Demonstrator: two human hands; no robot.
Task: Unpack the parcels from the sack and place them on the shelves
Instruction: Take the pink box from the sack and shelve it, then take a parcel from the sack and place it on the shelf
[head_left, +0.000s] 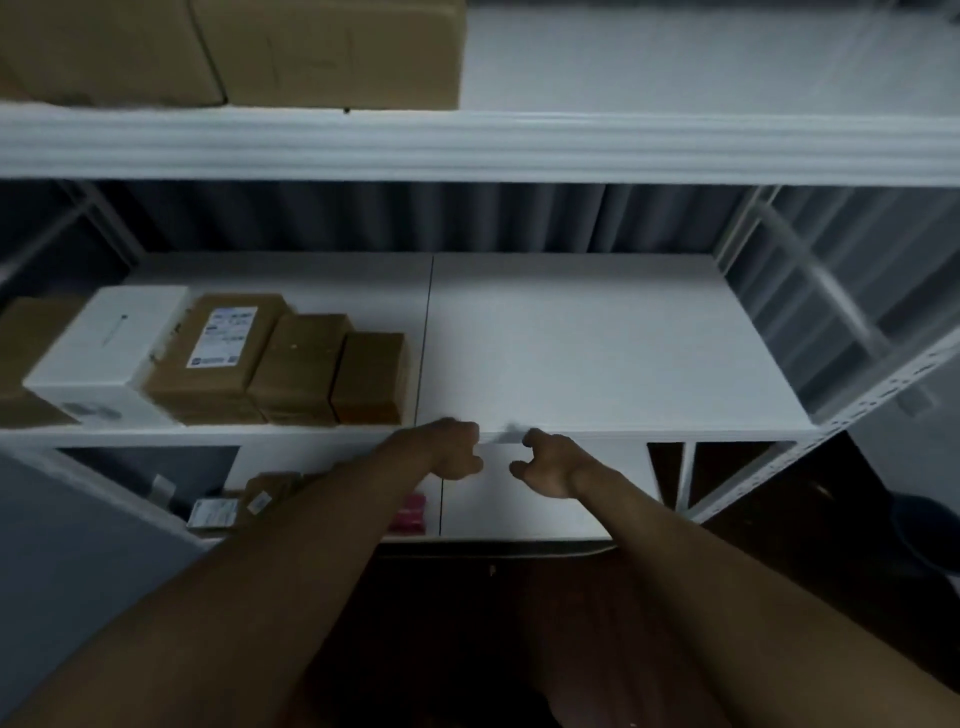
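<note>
Both your hands sit at the front edge of the middle shelf (597, 364), close together but not touching: the left hand (451, 448) has its fingers curled inward and the right hand (545, 464) has its fingers loosely curled too. Between them there is only a small grey blur at the shelf lip, so you cannot tell whether either hand pinches anything; treat both as empty. The sack is not in view, so the next parcel has to come from somewhere outside this picture. The parcels already placed stand in a row at the left of this shelf: a white box (111, 353), a labelled brown box (218, 353) and two smaller brown boxes (301, 364) (370, 375), touching side by side. When you bring the next one, set it just beside the rightmost brown box, flush to the row, and push it back from the lip so it cannot tip off. Keep labels facing up. The right half is bare.
</note>
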